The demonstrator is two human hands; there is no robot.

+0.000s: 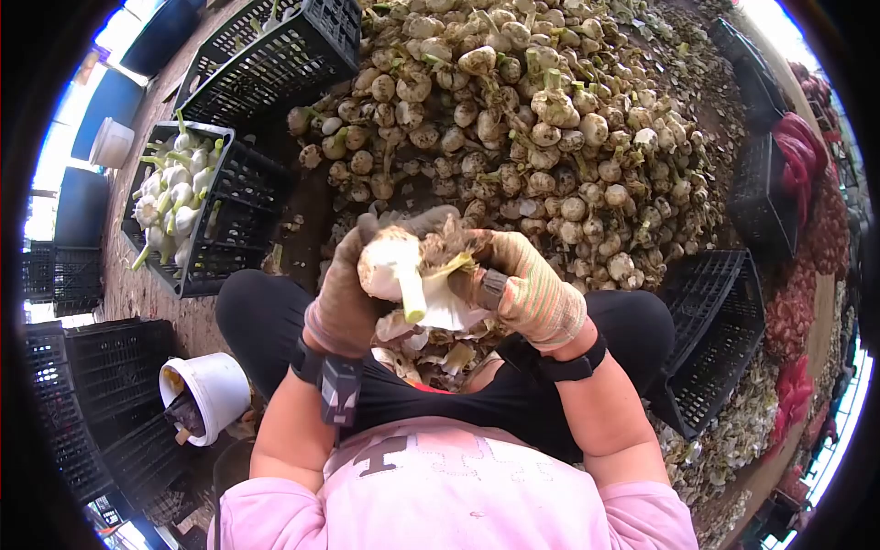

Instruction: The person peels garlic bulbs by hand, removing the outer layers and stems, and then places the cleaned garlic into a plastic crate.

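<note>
Both my hands wear soiled work gloves and meet over my lap. My left hand (341,298) is closed on a garlic bulb (390,264), its white side up and its cut green stem angled down toward me. Against the bulb's right side, my right hand (533,291) has its fingers closed on loose, dirty garlic skin (451,298), part of which spreads out as a pale sheet. A dark band-like piece (492,289) lies at the right thumb. Below the hands, peeled skins (440,353) are heaped between my legs.
A large heap of unpeeled garlic (550,128) spreads ahead. At the left stands a black crate (234,215) of cleaned garlic, with another crate (284,69) behind it. A white bucket (215,394) is by my left knee, a tilted black crate (710,339) by my right.
</note>
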